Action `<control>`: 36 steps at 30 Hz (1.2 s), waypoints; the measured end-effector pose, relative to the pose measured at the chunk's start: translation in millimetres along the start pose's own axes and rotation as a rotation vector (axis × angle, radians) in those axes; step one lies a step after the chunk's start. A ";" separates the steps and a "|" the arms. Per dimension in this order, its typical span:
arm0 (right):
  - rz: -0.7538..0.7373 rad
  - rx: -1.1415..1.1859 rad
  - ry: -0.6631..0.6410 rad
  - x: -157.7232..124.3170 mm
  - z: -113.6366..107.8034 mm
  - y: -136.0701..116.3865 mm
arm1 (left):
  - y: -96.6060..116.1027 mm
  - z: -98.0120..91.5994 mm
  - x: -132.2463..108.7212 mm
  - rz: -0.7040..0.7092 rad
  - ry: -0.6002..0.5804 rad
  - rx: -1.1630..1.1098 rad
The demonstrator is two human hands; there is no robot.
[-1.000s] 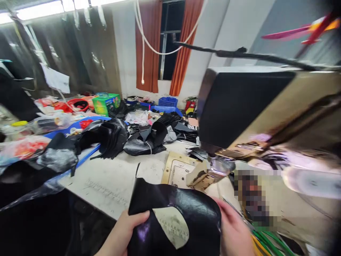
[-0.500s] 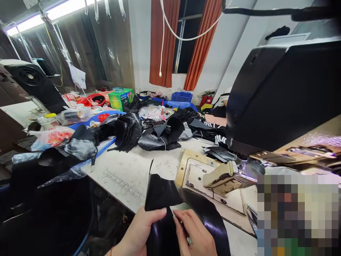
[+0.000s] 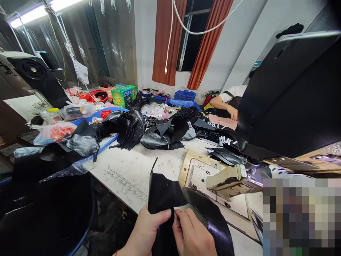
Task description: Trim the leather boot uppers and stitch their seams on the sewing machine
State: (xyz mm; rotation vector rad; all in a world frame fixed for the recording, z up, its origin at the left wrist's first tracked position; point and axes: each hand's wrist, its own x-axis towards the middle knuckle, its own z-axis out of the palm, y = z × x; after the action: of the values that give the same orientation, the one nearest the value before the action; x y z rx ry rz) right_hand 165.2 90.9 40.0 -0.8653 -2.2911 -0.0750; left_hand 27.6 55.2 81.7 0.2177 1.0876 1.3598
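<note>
Both my hands grip one black leather piece [image 3: 165,193] at the near edge of the white worktable [image 3: 133,167]. My left hand [image 3: 149,231] pinches its left part with the thumb on top. My right hand [image 3: 193,236] is closed on a fold just beside it, thumb touching the leather. The piece curves away to the right as a dark band [image 3: 215,227]. A brass needle plate [image 3: 197,170] and the sewing machine's presser arm [image 3: 229,179] lie just beyond the leather.
The big black sewing machine head [image 3: 290,99] fills the right. Stacks of black leather cut pieces [image 3: 160,135] lie mid-table, black bags [image 3: 80,145] and clutter on the left. Another person's arm [image 3: 226,105] rests at the far end. A green box [image 3: 124,95] stands behind.
The leather piece was spread wide between my hands; my right hand has come in beside the left and folded it together. The view has risen and swung left.
</note>
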 end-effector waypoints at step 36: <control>1.206 1.496 -0.355 4.2 -10.6 13.8 | -6.0 -2.2 7.0 0.022 0.003 -0.006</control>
State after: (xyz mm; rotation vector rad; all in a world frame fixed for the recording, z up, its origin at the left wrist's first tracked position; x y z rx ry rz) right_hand 177.4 101.1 48.3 -1.1390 -1.0480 2.0499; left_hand 28.9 58.6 72.9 0.2234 1.0858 1.3831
